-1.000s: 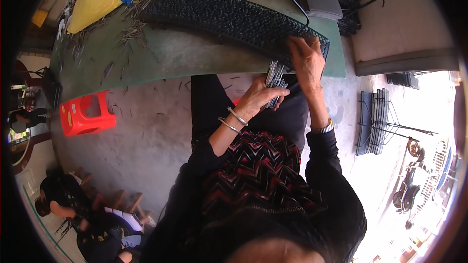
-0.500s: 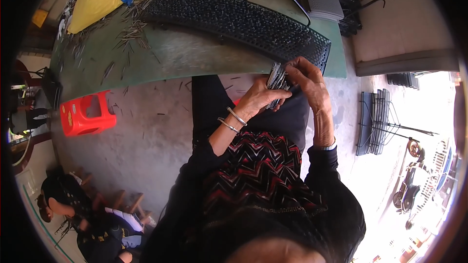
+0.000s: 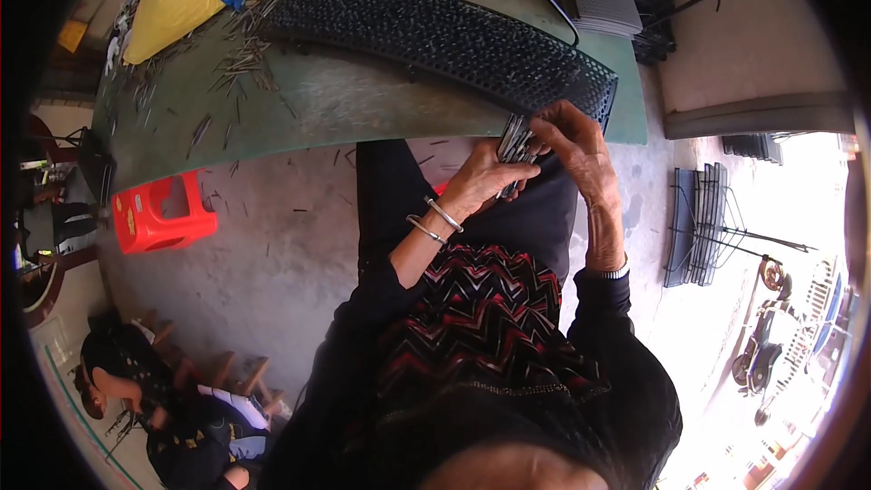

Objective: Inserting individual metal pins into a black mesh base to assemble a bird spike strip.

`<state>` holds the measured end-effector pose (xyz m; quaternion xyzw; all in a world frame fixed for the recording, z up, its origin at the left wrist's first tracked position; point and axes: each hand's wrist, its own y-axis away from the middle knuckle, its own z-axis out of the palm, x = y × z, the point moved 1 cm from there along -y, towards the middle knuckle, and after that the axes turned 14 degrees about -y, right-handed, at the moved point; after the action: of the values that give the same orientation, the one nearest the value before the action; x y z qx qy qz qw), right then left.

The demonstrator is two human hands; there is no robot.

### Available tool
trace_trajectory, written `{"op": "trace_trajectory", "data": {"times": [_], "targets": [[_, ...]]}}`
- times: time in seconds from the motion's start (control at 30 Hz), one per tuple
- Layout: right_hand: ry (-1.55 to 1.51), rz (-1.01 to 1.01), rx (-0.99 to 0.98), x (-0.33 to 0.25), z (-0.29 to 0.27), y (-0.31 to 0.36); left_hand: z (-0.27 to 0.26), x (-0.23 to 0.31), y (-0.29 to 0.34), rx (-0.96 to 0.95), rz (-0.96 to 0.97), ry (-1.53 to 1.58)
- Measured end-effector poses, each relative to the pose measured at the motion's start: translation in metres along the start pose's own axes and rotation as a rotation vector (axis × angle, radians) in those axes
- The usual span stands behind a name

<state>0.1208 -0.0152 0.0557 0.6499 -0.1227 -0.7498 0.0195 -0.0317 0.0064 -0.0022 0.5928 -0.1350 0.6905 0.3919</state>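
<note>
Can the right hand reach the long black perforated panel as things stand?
Probably yes: the right hand is close to the panel at its right end, with nothing visible between them, though the fingers are at the thin grey metal strips in the left hand.

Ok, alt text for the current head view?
The left hand grips a bundle of thin metal pieces, with the right hand at its upper end, before a green table holding a black mesh panel. A red stool sits left.
</note>
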Motion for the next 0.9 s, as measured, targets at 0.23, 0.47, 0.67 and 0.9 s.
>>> {"op": "trace_trajectory", "data": {"times": [0.23,0.47,0.67,0.9], "targets": [[0.021,0.024,-0.032,0.004,-0.004,-0.001,-0.001,-0.003,0.000,-0.006,0.017,-0.045],[0.070,0.056,-0.112,0.002,-0.010,-0.002,-0.005,-0.005,0.001,-0.134,-0.034,0.024],[0.054,0.035,-0.135,-0.001,-0.012,-0.002,-0.005,0.002,0.004,-0.141,-0.021,0.039],[0.014,-0.074,0.004,-0.001,-0.024,-0.003,-0.016,-0.011,-0.002,-0.114,-0.035,-0.023]]}}
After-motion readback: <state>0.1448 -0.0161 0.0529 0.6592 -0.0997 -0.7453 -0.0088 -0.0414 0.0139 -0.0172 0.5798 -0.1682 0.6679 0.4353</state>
